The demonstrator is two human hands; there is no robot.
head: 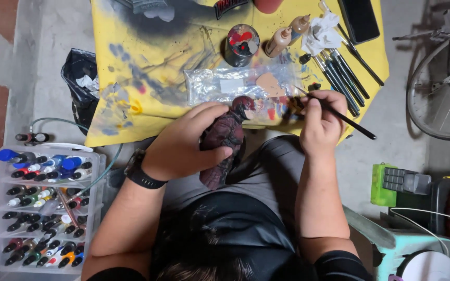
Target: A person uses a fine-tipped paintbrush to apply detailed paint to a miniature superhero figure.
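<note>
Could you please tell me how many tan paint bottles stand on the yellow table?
2: one bottle beside the paint-smeared tin, the other bottle just right of it, by the white tissue. None seem hidden.

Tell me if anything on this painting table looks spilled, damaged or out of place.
Nothing is spilled or broken. The yellow cloth is blotched with dried paint smears, and a crumpled tissue lies among the brushes. The left hand holds the dark red figure; the right hand holds a brush.
</note>
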